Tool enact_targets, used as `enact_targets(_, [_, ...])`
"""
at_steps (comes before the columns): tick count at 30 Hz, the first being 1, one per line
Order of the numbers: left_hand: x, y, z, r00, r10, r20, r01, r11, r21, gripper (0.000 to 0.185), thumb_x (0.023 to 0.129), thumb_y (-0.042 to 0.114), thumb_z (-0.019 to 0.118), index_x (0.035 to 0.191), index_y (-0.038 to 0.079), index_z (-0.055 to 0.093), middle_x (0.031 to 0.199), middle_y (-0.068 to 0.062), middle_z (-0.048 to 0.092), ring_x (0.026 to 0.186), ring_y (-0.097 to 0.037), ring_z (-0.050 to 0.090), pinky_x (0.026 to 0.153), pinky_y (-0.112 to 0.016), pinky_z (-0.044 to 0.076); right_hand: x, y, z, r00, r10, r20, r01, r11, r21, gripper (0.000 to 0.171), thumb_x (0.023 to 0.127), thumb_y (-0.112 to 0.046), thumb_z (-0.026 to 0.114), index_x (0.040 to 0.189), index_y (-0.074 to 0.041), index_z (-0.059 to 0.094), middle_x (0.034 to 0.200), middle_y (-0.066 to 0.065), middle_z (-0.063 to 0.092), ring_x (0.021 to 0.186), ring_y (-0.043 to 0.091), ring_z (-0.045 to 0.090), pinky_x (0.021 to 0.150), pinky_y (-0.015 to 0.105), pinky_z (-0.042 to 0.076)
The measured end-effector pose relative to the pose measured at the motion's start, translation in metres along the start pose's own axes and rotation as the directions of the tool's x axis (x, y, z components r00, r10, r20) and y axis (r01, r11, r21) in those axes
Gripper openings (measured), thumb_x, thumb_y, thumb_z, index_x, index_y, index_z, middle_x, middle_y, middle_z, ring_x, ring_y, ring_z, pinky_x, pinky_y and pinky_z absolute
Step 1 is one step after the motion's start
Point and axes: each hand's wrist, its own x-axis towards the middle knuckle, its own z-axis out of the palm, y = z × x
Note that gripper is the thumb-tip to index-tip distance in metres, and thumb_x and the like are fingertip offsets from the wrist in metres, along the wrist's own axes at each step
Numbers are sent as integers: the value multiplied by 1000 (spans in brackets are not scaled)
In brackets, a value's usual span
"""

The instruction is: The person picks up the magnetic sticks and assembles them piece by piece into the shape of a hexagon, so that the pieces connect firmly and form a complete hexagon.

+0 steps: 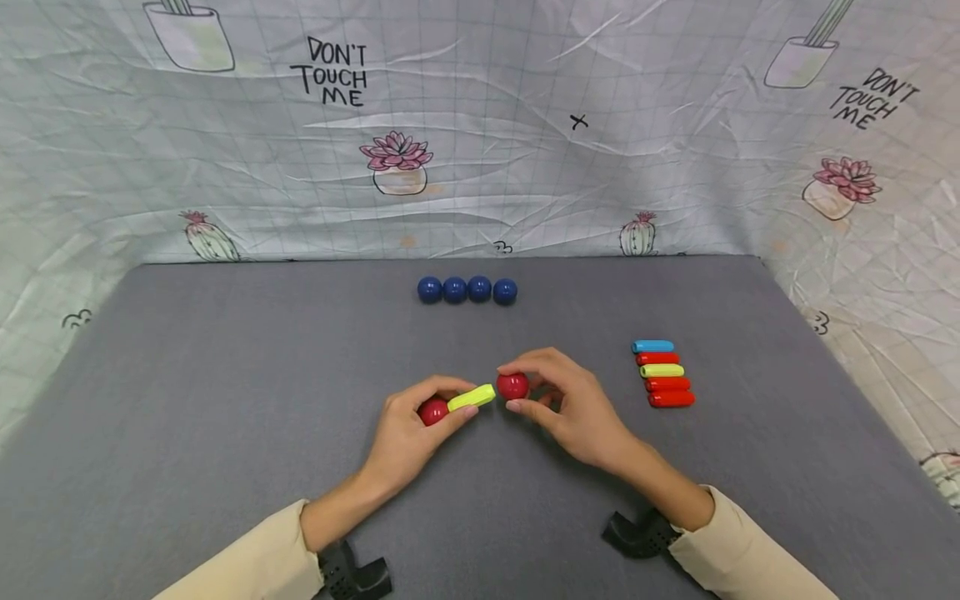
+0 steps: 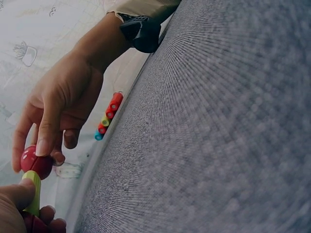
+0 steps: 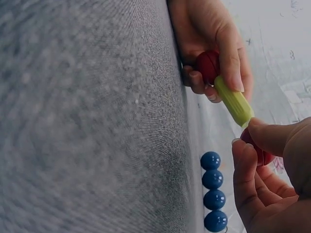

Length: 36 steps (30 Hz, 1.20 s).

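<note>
My left hand [image 1: 408,429] grips a yellow-green ribbed rod [image 1: 472,397] between thumb and fingers. A dark red ball [image 1: 432,411] sits at the rod's near end, partly covered by that hand. With thumb and fingertips, my right hand [image 1: 573,408] pinches a second red ball [image 1: 513,386] just right of the rod's free end. In the right wrist view, the tip of the rod [image 3: 234,104] comes right up to this second ball [image 3: 257,148]. Seen from the left wrist, the ball [image 2: 36,162] overlaps the rod's end [image 2: 32,191].
Several blue balls [image 1: 454,290] stand in a row at the back of the grey table [image 1: 262,375]. To the right lies a stack of short rods [image 1: 662,371] in blue, red and yellow-green. A patterned cloth [image 1: 487,183] hangs behind the table. Both wrists wear black devices [image 1: 641,533].
</note>
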Motion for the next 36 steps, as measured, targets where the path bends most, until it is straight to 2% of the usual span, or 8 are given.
enact_targets(4, [1,0,1,1000,1,5,-1,1000,16,21,81,-1,74,101,0,69,91,-11,68,78,-18,61,64,-26,53,-2,6,1,1000,-4,9,4,1000,-1,38,84,-14,74,120,-19,64,115,-2,58,84,13,58,64,27,53])
enact_targets(10, [2,0,2,1000,-6,18,6,1000,3,21,81,-1,74,101,0,69,93,-11,68,79,-18,61,65,-26,53,-4,6,-1,1000,0,11,0,1000,-2,38,84,-14,75,120,-20,65,116,-5,57,85,12,59,64,27,53])
enact_targets(17, [1,-1,2,1000,-1,21,1,1000,1,21,81,-2,74,101,-1,68,92,-12,68,78,-17,60,64,-26,53,-3,5,1,1000,2,6,-2,1000,10,39,83,-13,75,121,-16,65,116,-3,58,86,12,59,65,27,54])
enact_targets(21, [1,-1,1,1000,-2,26,2,1000,-1,21,81,-2,74,101,0,68,91,-11,67,77,-16,59,63,-25,52,-3,5,2,999,32,-1,-32,999,18,39,83,-13,75,120,-15,65,115,-6,59,85,11,59,67,27,54])
enact_targets(24, [1,-1,1,1000,0,27,0,1000,1,21,81,-2,74,101,0,68,90,-11,67,76,-17,59,62,-25,52,-3,4,3,998,62,-2,-61,997,38,39,83,-13,75,121,-15,65,114,-7,59,84,11,59,67,27,54])
enact_targets(31, [1,0,0,1000,5,28,-5,1000,16,22,80,-2,75,100,0,68,86,-10,66,75,-17,59,61,-25,50,-3,3,4,991,130,21,-131,978,161,40,83,-10,74,122,-11,64,107,-3,58,69,14,60,56,29,53])
enact_targets(36, [1,0,-1,999,30,38,-30,999,17,22,79,-3,75,100,1,68,84,-8,66,73,-17,59,58,-24,49,-2,3,3,997,69,21,-71,991,115,38,83,-9,74,121,-13,65,111,-1,58,75,13,60,60,28,54])
